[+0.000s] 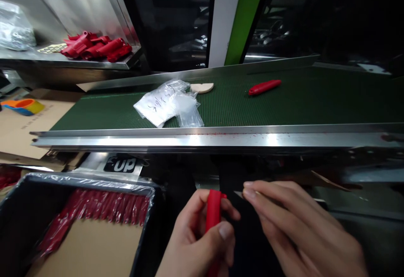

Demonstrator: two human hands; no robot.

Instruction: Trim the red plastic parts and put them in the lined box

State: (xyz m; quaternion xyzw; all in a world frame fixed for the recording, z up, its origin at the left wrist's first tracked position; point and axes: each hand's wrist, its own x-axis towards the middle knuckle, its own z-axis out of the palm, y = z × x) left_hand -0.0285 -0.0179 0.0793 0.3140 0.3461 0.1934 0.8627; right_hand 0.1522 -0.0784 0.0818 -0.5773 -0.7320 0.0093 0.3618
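My left hand [202,239] is wrapped round a red plastic part [213,211], held roughly upright below the conveyor's front rail. To its right, my right hand [296,222] pinches a small pointed blade [239,193] between thumb and fingertips; most of the tool is hidden by the fingers. The blade tip is near the red part but apart from it. Another red part [264,87] lies on the green conveyor belt [227,108], beyond my right hand.
A plastic bag with writing [160,102] and a pale half-round piece [202,88] lie on the belt. Red parts [94,47] are piled on a metal shelf at the upper left. A dark bin [148,184] holds wrapped red parts and cardboard at the lower left.
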